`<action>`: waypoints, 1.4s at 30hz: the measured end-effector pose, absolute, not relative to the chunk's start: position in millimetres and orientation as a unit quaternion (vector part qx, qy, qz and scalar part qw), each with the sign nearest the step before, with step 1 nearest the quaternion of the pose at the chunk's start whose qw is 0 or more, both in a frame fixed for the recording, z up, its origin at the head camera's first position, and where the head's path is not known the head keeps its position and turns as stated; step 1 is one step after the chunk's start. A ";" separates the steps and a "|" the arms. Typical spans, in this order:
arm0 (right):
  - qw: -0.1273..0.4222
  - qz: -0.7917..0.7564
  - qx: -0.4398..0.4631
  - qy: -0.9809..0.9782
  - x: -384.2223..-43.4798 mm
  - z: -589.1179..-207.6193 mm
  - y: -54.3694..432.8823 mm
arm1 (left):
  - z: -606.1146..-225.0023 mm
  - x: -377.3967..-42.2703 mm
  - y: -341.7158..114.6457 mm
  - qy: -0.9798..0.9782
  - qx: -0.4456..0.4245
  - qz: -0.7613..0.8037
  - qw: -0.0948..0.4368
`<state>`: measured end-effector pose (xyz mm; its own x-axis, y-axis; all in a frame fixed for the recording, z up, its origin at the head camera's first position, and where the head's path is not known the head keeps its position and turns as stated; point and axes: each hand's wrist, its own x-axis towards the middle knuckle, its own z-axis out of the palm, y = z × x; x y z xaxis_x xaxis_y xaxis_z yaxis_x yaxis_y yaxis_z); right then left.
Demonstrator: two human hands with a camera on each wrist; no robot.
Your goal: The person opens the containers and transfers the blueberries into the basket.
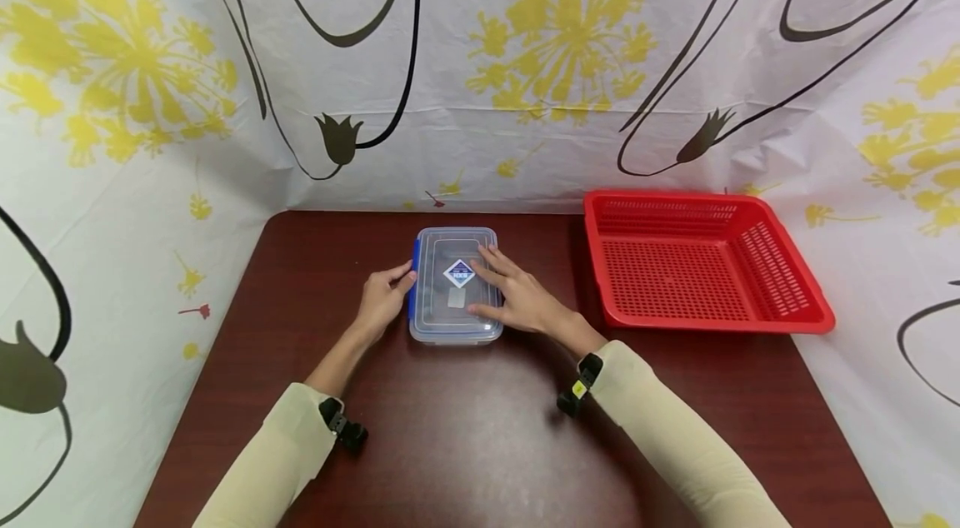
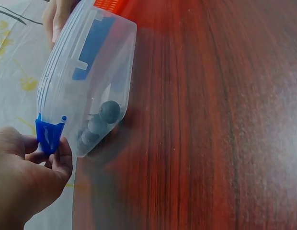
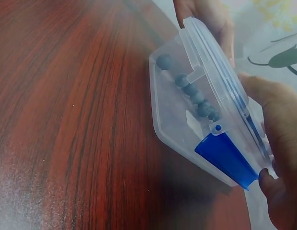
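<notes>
Cream sleeves (image 1: 270, 453) reach forward to a clear plastic lidded box (image 1: 441, 299)

Both forearms come in from the bottom edge, a small black strapped-on camera (image 1: 343, 424) at each wrist. The rectangular box sits flat on the dark reddish-brown wood-grain table (image 1: 450, 428), between the two hands and towards the back edge.

The left hand (image 1: 384, 297) is partly closed, its thumb and bent fingers pinching a blue plastic latch (image 2: 49, 136) on the box's left side. The right hand (image 1: 527, 296) is spread wide, fingers long and apart, resting over the right part of the lid; in the right wrist view a fingertip touches the end of a second blue latch (image 3: 227, 160), which slants away from the wall.

Dark round balls (image 3: 204, 109) show in a row through the box wall. A blue-and-white diamond label (image 1: 459, 273) marks the lid. Right of the box, apart from it, stands a red perforated plastic basket (image 1: 720, 326). White cloth with yellow flowers and dark stems (image 1: 435, 78) hangs behind.
</notes>
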<state>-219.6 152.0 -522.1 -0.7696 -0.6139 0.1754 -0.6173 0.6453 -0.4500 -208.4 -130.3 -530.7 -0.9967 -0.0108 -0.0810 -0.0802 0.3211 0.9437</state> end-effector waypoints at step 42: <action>0.007 0.241 0.339 -0.909 -221.0 -516.4 148.8 | -528.1 -209.5 -109.7 0.826 -0.095 0.555 -0.018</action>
<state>-221.0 148.8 -516.4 -0.7698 -0.6136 0.1758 -0.6199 0.6533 -0.4346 -209.5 -109.7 -528.1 -0.9812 -0.1779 -0.0754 -0.1369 0.3648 0.9210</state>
